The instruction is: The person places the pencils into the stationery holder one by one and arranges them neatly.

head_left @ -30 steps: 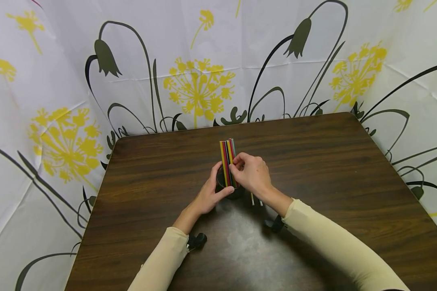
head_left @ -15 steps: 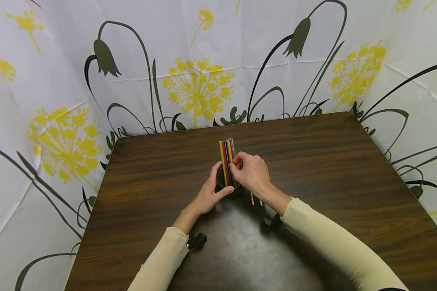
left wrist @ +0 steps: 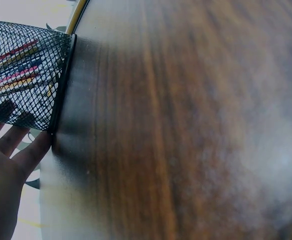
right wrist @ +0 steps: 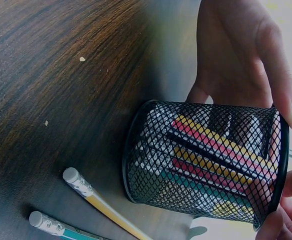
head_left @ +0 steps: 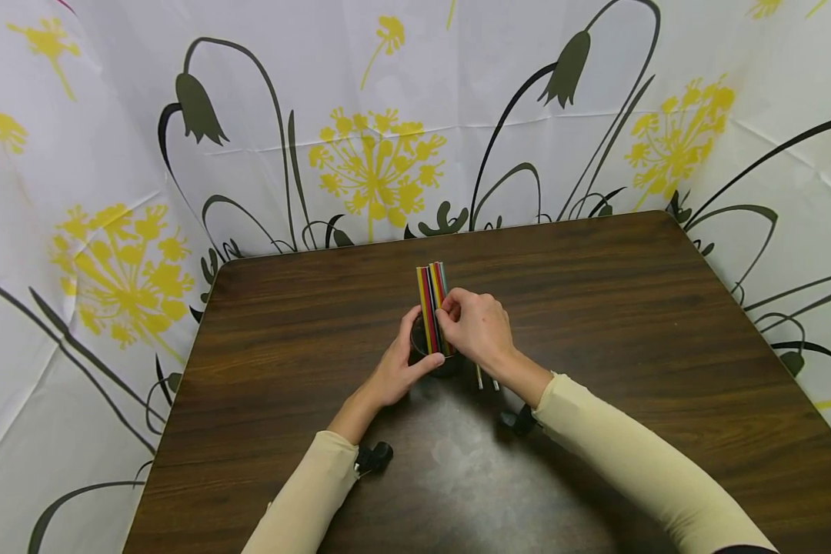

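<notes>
A black mesh pencil cup [right wrist: 282, 170] stands on the table, holding several coloured pencils [head_left: 425, 296] in yellow, red, black and teal. The pencils lean together and rise well above the rim; through the mesh their pale lower ends show near the base. My left hand [head_left: 393, 375] holds the cup from the left, its thumb on the near rim and its fingers along the far side. At the right of the rim my right hand [head_left: 481, 327] pinches the pencils between thumb and forefinger. Exactly which pencils it grips is hidden in the head view.
Two loose pencils, one yellow [right wrist: 108, 212] and one teal [right wrist: 68, 233], lie on the table right of the cup, partly under my right hand. The dark wood table [head_left: 284, 308] meets a flower-printed white curtain [head_left: 388, 77] behind. Small pale crumbs [right wrist: 82, 59] lie on the wood.
</notes>
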The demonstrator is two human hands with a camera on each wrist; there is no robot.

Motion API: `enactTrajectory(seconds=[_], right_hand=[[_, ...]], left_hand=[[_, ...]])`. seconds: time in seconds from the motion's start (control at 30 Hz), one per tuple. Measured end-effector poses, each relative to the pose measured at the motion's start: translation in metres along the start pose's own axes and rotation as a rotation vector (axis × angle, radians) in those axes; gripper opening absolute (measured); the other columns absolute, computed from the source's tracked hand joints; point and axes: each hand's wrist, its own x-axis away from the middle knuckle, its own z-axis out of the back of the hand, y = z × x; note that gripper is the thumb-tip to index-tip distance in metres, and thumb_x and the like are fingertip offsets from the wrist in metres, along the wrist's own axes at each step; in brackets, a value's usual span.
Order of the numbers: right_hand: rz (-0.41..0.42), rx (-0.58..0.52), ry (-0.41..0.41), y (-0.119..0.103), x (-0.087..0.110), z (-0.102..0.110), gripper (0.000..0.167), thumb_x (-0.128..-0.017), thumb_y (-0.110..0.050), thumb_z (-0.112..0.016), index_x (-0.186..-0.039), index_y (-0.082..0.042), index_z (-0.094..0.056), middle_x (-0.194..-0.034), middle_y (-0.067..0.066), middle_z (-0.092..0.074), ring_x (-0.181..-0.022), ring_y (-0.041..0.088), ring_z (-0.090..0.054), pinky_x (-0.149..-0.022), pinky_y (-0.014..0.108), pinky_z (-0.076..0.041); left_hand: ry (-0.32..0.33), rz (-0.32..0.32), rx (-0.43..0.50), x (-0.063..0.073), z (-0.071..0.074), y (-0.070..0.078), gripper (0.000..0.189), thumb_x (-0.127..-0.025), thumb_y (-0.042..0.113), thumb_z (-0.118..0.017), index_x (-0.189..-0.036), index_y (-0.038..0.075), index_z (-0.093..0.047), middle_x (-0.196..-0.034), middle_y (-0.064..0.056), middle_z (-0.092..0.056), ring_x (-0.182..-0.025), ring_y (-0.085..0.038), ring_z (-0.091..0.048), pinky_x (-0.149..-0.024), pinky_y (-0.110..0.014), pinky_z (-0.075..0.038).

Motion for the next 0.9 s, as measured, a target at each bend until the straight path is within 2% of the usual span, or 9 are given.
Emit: enactTrajectory(seconds=[0.3, 0.4, 0.53, 0.6, 0.7, 0.8, 0.9], right_hand=[[-0.001, -0.026, -0.016, 0.001, 0.000, 0.002, 0.013, -0.087, -0.023, -0.070, -0.076, -0.017, -0.064, -0.060, -0.011, -0.059, -0.047, 0.005, -0.050, -0.044, 0.028, -0.041], [-0.021, -0.077, -0.039, 0.001, 0.000, 0.005, 0.013, -0.087, -0.022, -0.071, -0.077, -0.016, -0.065, -0.062, -0.010, -0.060, -0.048, 0.005, -0.051, -0.045, 0.027, -0.042], [-0.064, -0.217, -0.073, 0.001, -0.001, 0.012, 0.012, -0.088, -0.020, -0.071, -0.080, -0.013, -0.067, -0.063, -0.008, -0.063, -0.048, 0.005, -0.056, -0.045, 0.028, -0.045], [-0.084, -0.281, -0.065, 0.003, -0.002, 0.016, 0.012, -0.090, -0.021, -0.071, -0.082, -0.012, -0.067, -0.062, -0.006, -0.063, -0.047, 0.006, -0.058, -0.045, 0.029, -0.046], [-0.116, -0.338, -0.021, 0.013, -0.006, 0.023, 0.014, -0.090, -0.023, -0.071, -0.084, -0.011, -0.068, -0.060, -0.004, -0.063, -0.045, 0.010, -0.060, -0.044, 0.030, -0.047], [-0.165, -0.325, 0.016, 0.029, -0.011, 0.027, 0.015, -0.090, -0.025, -0.072, -0.083, -0.012, -0.068, -0.058, -0.002, -0.061, -0.045, 0.012, -0.060, -0.045, 0.031, -0.046], [-0.238, -0.266, -0.027, 0.045, -0.013, 0.028, 0.016, -0.090, -0.027, -0.071, -0.084, -0.013, -0.068, -0.060, -0.001, -0.062, -0.047, 0.014, -0.059, -0.049, 0.032, -0.045]], left_hand=[[0.000, -0.002, -0.002, 0.000, 0.000, 0.000, 0.078, -0.094, 0.006, -0.063, -0.153, 0.003, -0.012, -0.142, -0.023, -0.043, -0.123, -0.041, -0.049, -0.103, -0.060, -0.033], [-0.003, 0.003, -0.001, 0.000, 0.000, 0.001, 0.078, -0.094, 0.006, -0.063, -0.153, 0.002, -0.011, -0.141, -0.024, -0.044, -0.123, -0.041, -0.049, -0.102, -0.060, -0.034], [-0.001, 0.017, 0.011, 0.001, 0.001, 0.003, 0.079, -0.094, 0.005, -0.062, -0.153, 0.003, -0.010, -0.138, -0.027, -0.046, -0.120, -0.041, -0.051, -0.101, -0.059, -0.036], [0.005, 0.023, 0.007, 0.001, 0.001, 0.004, 0.079, -0.094, 0.006, -0.062, -0.153, 0.003, -0.010, -0.137, -0.027, -0.046, -0.120, -0.041, -0.051, -0.102, -0.058, -0.035], [0.013, 0.037, -0.020, 0.002, 0.001, 0.006, 0.079, -0.094, 0.009, -0.063, -0.154, 0.004, -0.012, -0.139, -0.025, -0.045, -0.121, -0.038, -0.050, -0.105, -0.054, -0.034], [0.019, 0.051, -0.045, 0.002, 0.001, 0.007, 0.080, -0.094, 0.011, -0.065, -0.154, 0.006, -0.013, -0.140, -0.023, -0.044, -0.123, -0.035, -0.048, -0.107, -0.050, -0.031], [0.023, 0.061, -0.051, 0.003, 0.001, 0.007, 0.080, -0.094, 0.012, -0.065, -0.154, 0.006, -0.013, -0.141, -0.022, -0.044, -0.124, -0.035, -0.048, -0.108, -0.050, -0.031]])
